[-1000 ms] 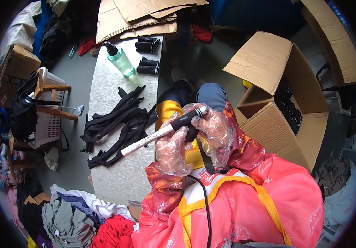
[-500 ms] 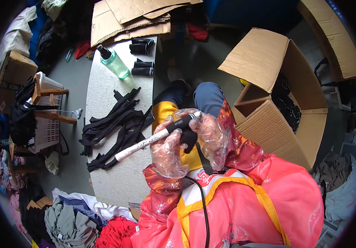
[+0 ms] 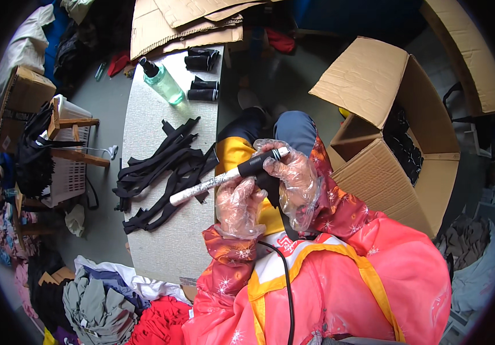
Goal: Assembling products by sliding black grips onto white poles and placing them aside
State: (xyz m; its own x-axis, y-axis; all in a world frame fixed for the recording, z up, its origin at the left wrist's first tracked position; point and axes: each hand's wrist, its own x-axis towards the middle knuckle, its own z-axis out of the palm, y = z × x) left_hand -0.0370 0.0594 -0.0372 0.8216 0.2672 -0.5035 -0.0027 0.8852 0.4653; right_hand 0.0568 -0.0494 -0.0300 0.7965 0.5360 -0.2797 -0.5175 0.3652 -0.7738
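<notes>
Both my hands wear clear plastic gloves and are closed on one long white rod (image 3: 201, 190), tilted up toward the right above my lap. A black fabric strip (image 3: 252, 165) is wound round its upper part. My right hand (image 3: 296, 178) grips that end, where light rings show near the tip. Under the middle of the rod, my left hand (image 3: 239, 207) has its fingers curled against it, next to the wound fabric. Some black cloth (image 3: 269, 187) hangs down between the hands. Loose black strips (image 3: 164, 167) lie in a heap on the table (image 3: 167, 256) at my left.
A green spray bottle (image 3: 165, 86) and small black rolls (image 3: 203, 89) stand farther up the table, beside stacked cardboard (image 3: 187, 26). On the right is an opened cardboard box (image 3: 374, 178) with black pieces inside. Heaped clothes (image 3: 100, 305) and a white basket (image 3: 69, 178) lie left.
The rod has shifted slightly up and to the right, and its tilt has flattened a little. My left fingers have curled in lower beneath the rod; my right hand keeps hold near the tip.
</notes>
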